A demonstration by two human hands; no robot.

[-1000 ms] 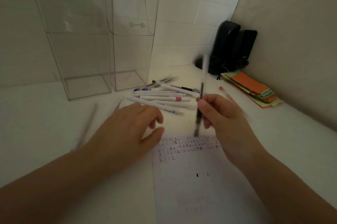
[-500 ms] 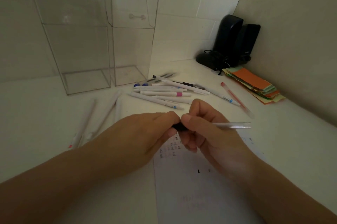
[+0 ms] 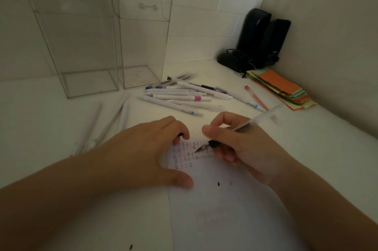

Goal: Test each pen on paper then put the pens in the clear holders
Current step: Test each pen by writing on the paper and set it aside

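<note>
My right hand (image 3: 243, 148) grips a clear-barrelled black pen (image 3: 248, 125) with its tip down on the white paper (image 3: 225, 209), among several rows of small written marks. My left hand (image 3: 143, 154) rests flat on the paper's left edge, with a small black cap (image 3: 180, 134) pinched in its fingertips. A pile of white pens (image 3: 180, 97) lies behind the hands. Two tall clear holders (image 3: 86, 46), (image 3: 143, 46) stand at the back left, both with nothing inside.
Several pale pens (image 3: 98, 126) lie on the table at the left. A red pen (image 3: 256, 97) lies right of the pile. A stack of coloured paper slips (image 3: 282, 89) and black speakers (image 3: 259, 40) fill the back right corner by the walls.
My hands came together and pulled the cap off the pen. My right hand then turned the pen tip down onto the paper, and my left hand kept the cap.
</note>
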